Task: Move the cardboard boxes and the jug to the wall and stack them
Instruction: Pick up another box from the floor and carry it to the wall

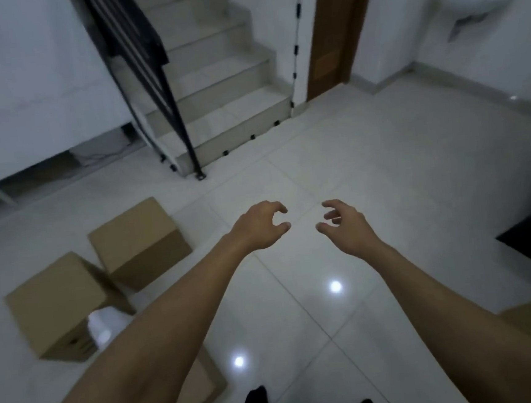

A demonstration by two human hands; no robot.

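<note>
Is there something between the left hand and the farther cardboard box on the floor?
Nothing visible stands between them. The left hand is empty and open over bare floor tiles, and the farther cardboard box sits to its left with only open floor between. The right hand is also empty.

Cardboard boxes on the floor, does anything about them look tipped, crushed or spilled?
Nothing stands out. The far box and near box sit closed and undented on the tiles, the white jug beside the near one.
</note>
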